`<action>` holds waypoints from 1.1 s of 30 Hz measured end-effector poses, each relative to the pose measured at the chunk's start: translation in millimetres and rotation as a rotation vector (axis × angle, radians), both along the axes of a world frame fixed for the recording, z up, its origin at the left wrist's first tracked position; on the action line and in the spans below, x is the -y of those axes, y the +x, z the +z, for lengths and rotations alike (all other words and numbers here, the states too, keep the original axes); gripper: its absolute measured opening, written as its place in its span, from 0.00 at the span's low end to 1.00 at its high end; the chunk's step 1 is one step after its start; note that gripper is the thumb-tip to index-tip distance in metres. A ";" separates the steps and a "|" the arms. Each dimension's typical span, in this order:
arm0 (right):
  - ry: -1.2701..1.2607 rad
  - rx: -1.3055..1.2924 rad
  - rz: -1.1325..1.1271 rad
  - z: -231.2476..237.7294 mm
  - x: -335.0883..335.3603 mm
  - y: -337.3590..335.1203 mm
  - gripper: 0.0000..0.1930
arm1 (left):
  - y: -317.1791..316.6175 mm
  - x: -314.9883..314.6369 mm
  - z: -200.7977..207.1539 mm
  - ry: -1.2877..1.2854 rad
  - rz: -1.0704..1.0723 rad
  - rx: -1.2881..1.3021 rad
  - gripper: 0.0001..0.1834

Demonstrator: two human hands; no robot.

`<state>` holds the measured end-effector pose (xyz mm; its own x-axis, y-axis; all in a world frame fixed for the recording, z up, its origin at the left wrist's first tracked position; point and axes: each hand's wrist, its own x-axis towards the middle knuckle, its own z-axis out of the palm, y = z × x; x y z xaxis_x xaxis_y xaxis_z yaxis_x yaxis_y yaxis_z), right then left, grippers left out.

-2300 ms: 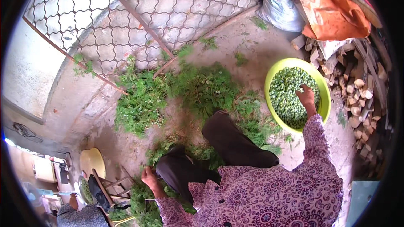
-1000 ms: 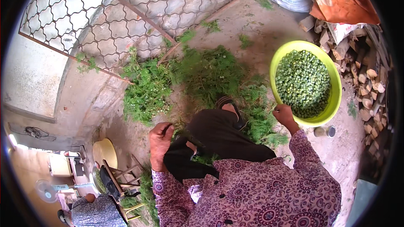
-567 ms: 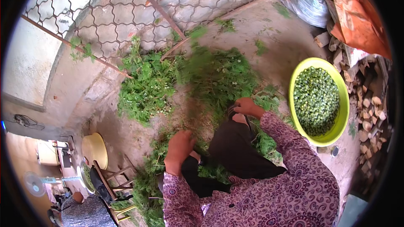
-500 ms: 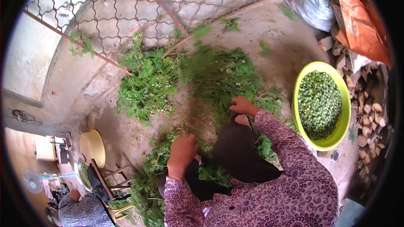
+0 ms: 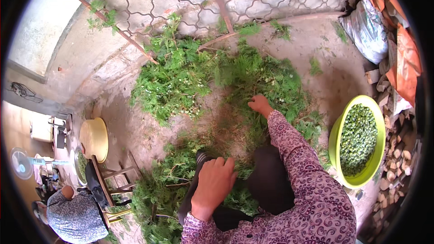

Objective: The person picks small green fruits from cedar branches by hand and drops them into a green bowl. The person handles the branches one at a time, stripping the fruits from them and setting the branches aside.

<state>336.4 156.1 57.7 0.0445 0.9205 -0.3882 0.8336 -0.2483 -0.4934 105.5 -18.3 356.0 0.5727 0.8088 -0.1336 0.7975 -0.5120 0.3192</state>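
Observation:
My right hand [image 5: 261,104] reaches over a pile of feathery green branches [image 5: 271,79], its fingers closed on a leafy branch whose sprays are blurred below and around it. Nearer to me, above my knees, is my left hand [image 5: 214,184] with its back toward me. Its fingers curl downward, and what they hold, if anything, is hidden. A second heap of greenery with small pale dots [image 5: 174,86] lies to the left. More cut branches [image 5: 158,190] spread beside my left leg. A yellow-green tub [image 5: 334,142] filled with small round green pieces [image 5: 359,140] stands at my right.
A wire mesh panel [image 5: 221,4] leans along the far wall. At right are a white sack [image 5: 367,31], an orange sheet [image 5: 404,70] and stacked firewood [image 5: 393,167]. At left are a yellow basin [image 5: 95,140], a wooden chair [image 5: 106,180], a fan [image 5: 20,163] and another person [image 5: 74,214].
My view has shifted, so the scene sits lower and the tub farther right. My right hand has reached forward from beside my knee onto the far pile. The blurred spray above my left hand is gone.

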 end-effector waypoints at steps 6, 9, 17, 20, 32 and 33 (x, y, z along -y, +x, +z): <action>0.401 -0.229 -0.099 134.4 10.5 14.8 0.17 | 2.7 2.4 -1.9 0.008 -0.002 0.007 0.11; 0.567 -0.297 -0.081 195.7 23.9 24.3 0.16 | 7.4 1.4 -1.6 0.067 0.018 0.041 0.12; 0.462 -0.747 -0.039 328.7 92.8 9.0 0.07 | 13.4 -17.7 15.4 0.202 0.153 0.355 0.20; 0.470 -0.797 0.055 350.7 117.5 -4.9 0.08 | 17.2 -28.1 9.4 0.224 0.255 0.673 0.25; 0.441 -1.135 0.116 343.0 131.0 -40.9 0.11 | 30.0 -55.4 -11.9 0.002 0.382 0.831 0.11; 0.442 -1.137 0.110 339.5 128.3 -32.3 0.11 | 32.3 -58.1 -6.2 -0.056 0.434 0.924 0.11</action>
